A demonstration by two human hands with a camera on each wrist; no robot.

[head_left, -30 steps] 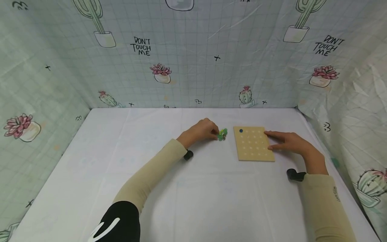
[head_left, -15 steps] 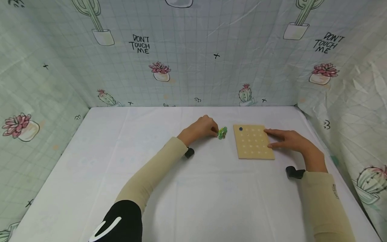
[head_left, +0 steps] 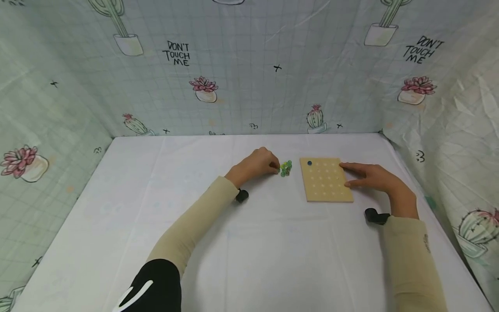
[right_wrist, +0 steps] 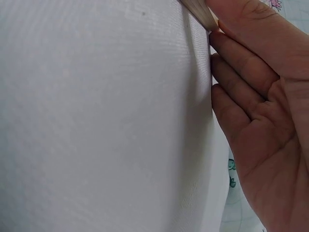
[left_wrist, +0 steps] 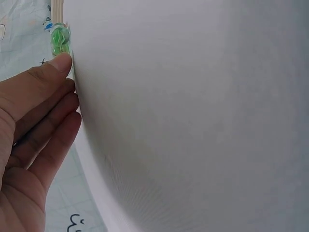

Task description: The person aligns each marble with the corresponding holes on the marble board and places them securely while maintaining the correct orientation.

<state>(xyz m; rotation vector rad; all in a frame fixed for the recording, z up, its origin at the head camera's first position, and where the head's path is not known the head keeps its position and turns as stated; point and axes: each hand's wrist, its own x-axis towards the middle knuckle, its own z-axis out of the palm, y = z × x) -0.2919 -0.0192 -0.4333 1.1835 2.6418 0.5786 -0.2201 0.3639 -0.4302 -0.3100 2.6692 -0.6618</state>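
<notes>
My left hand (head_left: 257, 164) is at the left side of a small cluster of green and yellowish glass marbles (head_left: 286, 167) on the white table. Its thumb and fingertips pinch a green marble (left_wrist: 60, 49) at the near edge of the cluster; the index fingertip is hidden behind the thumb in the left wrist view. To the right lies a square, light wooden board (head_left: 323, 190) with rows of shallow dimples. One dark blue marble (head_left: 309, 163) sits in its far left dimple. My right hand (head_left: 372, 177) touches the board's right edge with extended index finger and thumb.
White cloth covers the table (head_left: 234, 260). A cactus-print curtain (head_left: 241, 86) encloses the back and both sides. Each wrist carries a black camera, the left one (head_left: 242, 196) close above the tabletop.
The head view has tilted slightly, so everything sits a little higher in it. My left hand stays at the marble cluster and my right hand stays at the board's edge.
</notes>
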